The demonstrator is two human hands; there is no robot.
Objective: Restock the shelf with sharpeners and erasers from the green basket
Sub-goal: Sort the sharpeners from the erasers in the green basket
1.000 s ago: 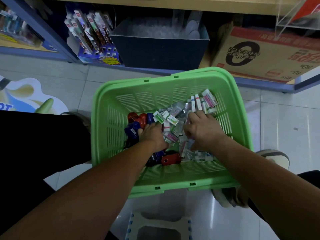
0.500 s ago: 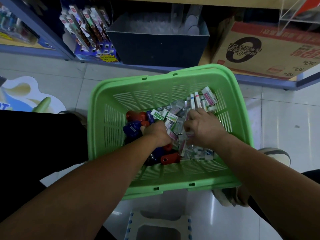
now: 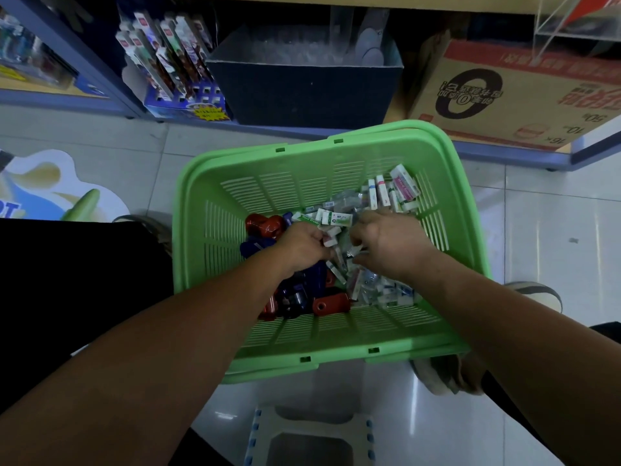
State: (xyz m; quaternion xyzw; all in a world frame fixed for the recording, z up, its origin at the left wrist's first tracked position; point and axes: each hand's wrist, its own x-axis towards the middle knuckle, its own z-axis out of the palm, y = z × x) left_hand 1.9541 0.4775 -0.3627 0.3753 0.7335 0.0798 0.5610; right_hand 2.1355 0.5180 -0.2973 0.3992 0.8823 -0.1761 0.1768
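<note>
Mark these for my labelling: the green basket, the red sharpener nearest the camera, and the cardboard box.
green basket [image 3: 339,359], head view, near rim.
red sharpener [image 3: 334,302], head view, its upper side.
cardboard box [image 3: 537,105], head view, printed side.

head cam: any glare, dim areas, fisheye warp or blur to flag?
Head view: dim, bluish overall, shelf recess in deep shadow; glare streaks on the floor tiles below the green basket; wide-angle warp bows the basket rim and shelf edge; erasers by the far wall read clearly, those around the left hand and right hand look softer.
</note>
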